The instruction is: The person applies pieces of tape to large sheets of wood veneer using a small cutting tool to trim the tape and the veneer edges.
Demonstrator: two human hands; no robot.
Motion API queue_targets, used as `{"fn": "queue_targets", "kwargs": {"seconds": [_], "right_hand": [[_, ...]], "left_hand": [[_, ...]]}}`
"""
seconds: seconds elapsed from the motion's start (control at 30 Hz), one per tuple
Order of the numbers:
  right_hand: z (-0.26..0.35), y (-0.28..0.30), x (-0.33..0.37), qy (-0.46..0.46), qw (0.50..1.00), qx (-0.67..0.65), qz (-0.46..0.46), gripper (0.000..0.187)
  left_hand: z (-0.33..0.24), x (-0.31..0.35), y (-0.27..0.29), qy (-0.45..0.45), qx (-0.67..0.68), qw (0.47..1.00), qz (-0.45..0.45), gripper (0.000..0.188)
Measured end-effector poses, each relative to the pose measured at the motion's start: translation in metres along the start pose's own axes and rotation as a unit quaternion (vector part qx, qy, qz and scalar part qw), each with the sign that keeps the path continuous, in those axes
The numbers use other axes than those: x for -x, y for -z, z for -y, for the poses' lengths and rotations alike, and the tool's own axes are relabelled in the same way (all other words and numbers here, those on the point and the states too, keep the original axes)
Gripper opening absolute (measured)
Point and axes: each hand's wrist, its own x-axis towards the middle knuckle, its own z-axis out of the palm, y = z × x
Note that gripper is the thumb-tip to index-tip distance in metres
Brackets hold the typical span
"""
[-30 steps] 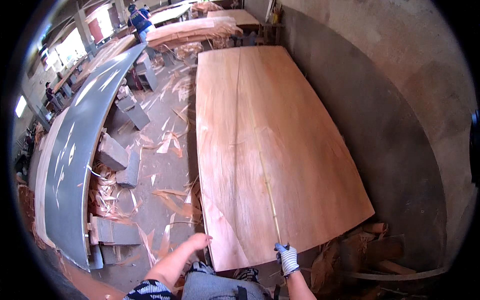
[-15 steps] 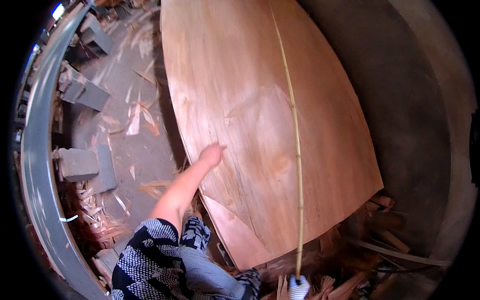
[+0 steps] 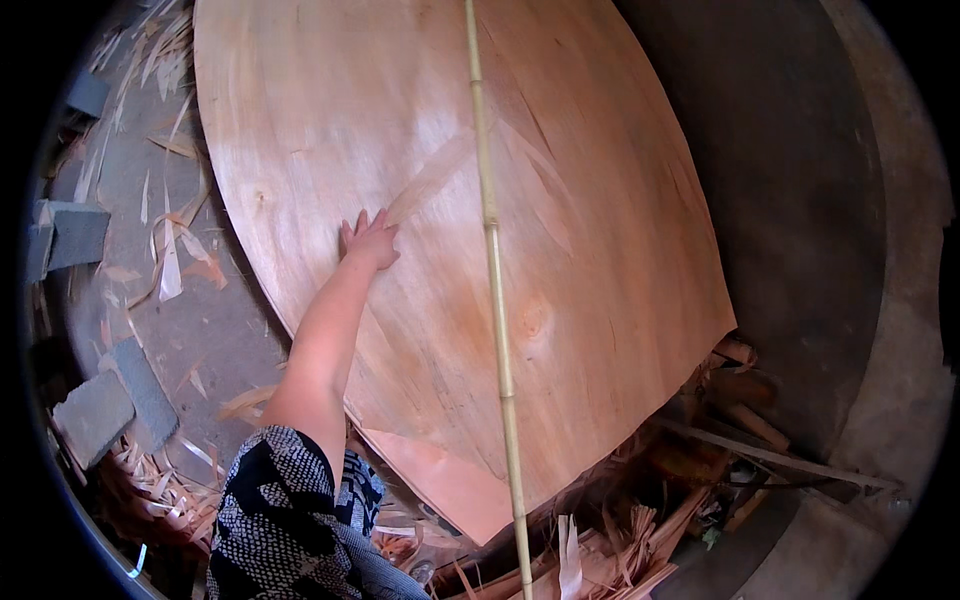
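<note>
My bare left hand [image 3: 370, 244] rests on the wood veneer sheet [image 3: 610, 230], fingers spread, left of a long bamboo pole [image 3: 493, 260]. The hand touches the near end of a darker narrow strip [image 3: 436, 177] showing on the sheet's surface. The pole crosses the pale brown sheet lengthwise, from the far edge down to the lower edge of the picture. At the sheet's near left corner a pinkish layer [image 3: 440, 480] shows. My right hand is out of view, and the pole's near end runs out of the picture.
Grey blocks [image 3: 95, 418] stand on the floor at left, among scattered veneer scraps [image 3: 170, 265]. Broken veneer pieces [image 3: 590, 560] pile up by the near edge. A dark wall [image 3: 790, 200] rises along the right side, with a thin bar [image 3: 780, 458] below it.
My left hand has moved farther up the sheet and its fingers have spread. The view has shifted, and the striped-gloved right hand at the pole's near end has left the picture.
</note>
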Motion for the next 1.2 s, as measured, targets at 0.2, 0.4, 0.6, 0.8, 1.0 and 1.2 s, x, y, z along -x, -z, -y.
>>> {"fn": "queue_targets", "kwargs": {"seconds": [0.2, 0.4, 0.6, 0.8, 1.0, 1.2], "right_hand": [[0.0, -0.003, 0.008, 0.005, 1.0, -0.009, -0.001, 0.026], [0.006, 0.015, 0.02, -0.014, 0.997, -0.065, -0.045, 0.017], [0.031, 0.048, 0.025, 0.124, 0.977, -0.138, -0.106, 0.012], [-0.041, 0.033, -0.004, 0.222, 0.949, -0.175, -0.14, 0.02], [-0.057, 0.044, -0.007, 0.326, 0.914, -0.242, -0.005, 0.023], [-0.056, 0.015, 0.055, 0.33, 0.869, -0.327, 0.172, 0.022]], "left_hand": [[0.033, 0.053, -0.037, -0.071, 0.013, 0.993, -0.096, 0.036], [0.17, 0.294, -0.091, 0.277, 0.141, 0.942, -0.123, 0.042], [0.251, 0.485, -0.135, 0.264, 0.028, 0.95, 0.162, 0.036], [0.196, 0.585, -0.209, 0.152, 0.128, 0.966, 0.163, 0.037], [0.112, 0.762, -0.306, 0.177, 0.312, 0.933, -0.006, 0.03], [0.124, 0.884, -0.393, 0.196, 0.258, 0.94, 0.108, 0.036]]}}
